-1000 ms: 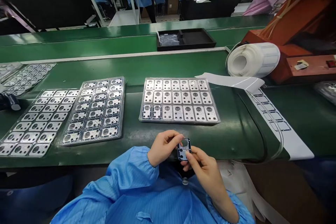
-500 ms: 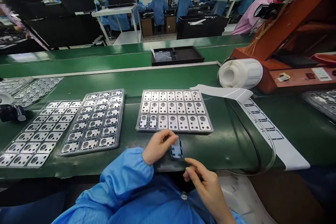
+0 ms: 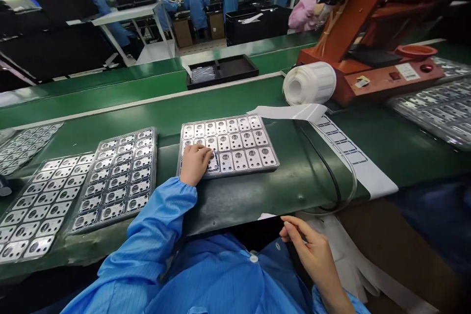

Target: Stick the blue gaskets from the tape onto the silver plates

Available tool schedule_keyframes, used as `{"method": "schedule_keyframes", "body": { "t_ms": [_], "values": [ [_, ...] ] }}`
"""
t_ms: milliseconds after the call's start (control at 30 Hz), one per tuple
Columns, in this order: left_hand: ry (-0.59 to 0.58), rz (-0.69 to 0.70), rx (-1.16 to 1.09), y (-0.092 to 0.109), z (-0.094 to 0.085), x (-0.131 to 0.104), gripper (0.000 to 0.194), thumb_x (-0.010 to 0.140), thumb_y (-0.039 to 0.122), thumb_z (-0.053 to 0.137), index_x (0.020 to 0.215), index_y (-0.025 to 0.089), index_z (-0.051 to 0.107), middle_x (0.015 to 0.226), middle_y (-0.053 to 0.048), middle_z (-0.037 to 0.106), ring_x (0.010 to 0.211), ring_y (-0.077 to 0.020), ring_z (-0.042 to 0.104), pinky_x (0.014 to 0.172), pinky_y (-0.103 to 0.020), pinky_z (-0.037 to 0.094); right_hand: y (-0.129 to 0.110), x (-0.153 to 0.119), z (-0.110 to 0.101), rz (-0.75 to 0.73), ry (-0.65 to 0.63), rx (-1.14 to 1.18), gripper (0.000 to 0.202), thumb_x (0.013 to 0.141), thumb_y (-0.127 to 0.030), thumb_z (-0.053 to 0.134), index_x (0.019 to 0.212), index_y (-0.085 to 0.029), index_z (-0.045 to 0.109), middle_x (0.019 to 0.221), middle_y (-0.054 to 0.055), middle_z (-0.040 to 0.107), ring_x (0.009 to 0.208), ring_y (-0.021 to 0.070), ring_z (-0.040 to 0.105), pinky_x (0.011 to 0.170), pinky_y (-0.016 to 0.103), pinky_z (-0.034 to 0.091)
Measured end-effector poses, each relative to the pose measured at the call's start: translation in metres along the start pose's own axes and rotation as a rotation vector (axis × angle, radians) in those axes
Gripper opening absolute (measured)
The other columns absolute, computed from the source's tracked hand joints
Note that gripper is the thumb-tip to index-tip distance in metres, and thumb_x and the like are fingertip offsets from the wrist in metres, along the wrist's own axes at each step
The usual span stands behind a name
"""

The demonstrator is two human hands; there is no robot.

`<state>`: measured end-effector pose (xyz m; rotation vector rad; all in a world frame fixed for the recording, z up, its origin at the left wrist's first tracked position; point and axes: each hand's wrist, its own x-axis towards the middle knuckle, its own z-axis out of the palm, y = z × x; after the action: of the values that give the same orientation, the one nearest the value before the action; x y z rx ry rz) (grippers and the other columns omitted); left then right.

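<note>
My left hand (image 3: 196,163) is over the front left of a clear tray (image 3: 230,172) filled with small silver plates. Its fingers are bent and pinched on a small plate (image 3: 213,162) with a dark blue edge, mostly covered by the hand. At the table's front edge my right hand (image 3: 309,243) is held with thumb and forefinger close together. A scrap of white (image 3: 268,216) shows just left of its fingertips; whether the fingers grip it I cannot tell.
More plate trays (image 3: 117,171) lie to the left. A white label roll (image 3: 309,83) trails its strip (image 3: 353,157) rightward, beside an orange machine (image 3: 390,81). A dark cable (image 3: 327,171) curves over the table. A black tray (image 3: 235,71) sits behind; people work beyond.
My left hand has carried the blue-backed plate from the table front to the tray's front left. My right hand is lower and farther right. The view has turned slightly right.
</note>
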<state>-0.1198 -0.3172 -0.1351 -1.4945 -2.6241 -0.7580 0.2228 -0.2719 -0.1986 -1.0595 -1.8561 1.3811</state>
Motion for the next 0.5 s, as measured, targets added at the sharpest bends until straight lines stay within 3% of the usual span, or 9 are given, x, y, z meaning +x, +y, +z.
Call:
{"method": "schedule_keyframes", "body": {
  "t_ms": [133,267,400,500],
  "values": [
    [0.029,0.235,0.198,0.007,0.003,-0.023,0.034,0.098,0.035,0.047,0.114,0.018,0.072,0.122,-0.009,0.070,0.115,-0.0320,0.053,0.102,-0.049,0.042,0.007,-0.003,-0.015,0.077,0.097,-0.003,0.042,0.088,-0.060,0.060,0.095,-0.021,0.074,0.069,0.004,0.072,0.061,0.0191,0.069,0.058,0.029,0.058],
    [0.108,0.347,0.228,0.001,0.009,-0.038,0.034,0.098,0.033,0.049,0.123,0.020,0.068,0.121,-0.012,0.072,0.117,-0.0359,0.057,0.098,-0.056,0.044,0.023,-0.003,-0.036,0.176,0.266,0.098,0.046,0.084,-0.065,0.062,0.089,-0.020,0.073,0.065,0.003,0.069,0.060,0.0187,0.065,0.059,0.031,0.055],
    [0.196,0.441,0.217,-0.004,0.008,-0.034,0.042,0.095,0.030,0.056,0.132,0.012,0.062,0.128,-0.022,0.065,0.123,-0.0415,0.055,0.101,-0.060,0.044,0.068,0.015,-0.074,0.268,0.537,0.110,0.060,0.077,-0.075,0.060,0.082,-0.017,0.069,0.063,0.002,0.066,0.055,0.0162,0.061,0.057,0.030,0.052],
    [0.309,0.562,0.082,0.016,0.003,-0.043,0.046,0.090,0.021,0.063,0.135,0.013,0.059,0.124,-0.022,0.066,0.118,-0.0381,0.060,0.102,-0.056,0.046,0.109,0.043,-0.113,0.361,0.718,0.045,0.055,0.090,-0.066,0.051,0.096,-0.014,0.067,0.076,0.004,0.067,0.063,0.0154,0.062,0.059,0.031,0.053]
  ]
}}
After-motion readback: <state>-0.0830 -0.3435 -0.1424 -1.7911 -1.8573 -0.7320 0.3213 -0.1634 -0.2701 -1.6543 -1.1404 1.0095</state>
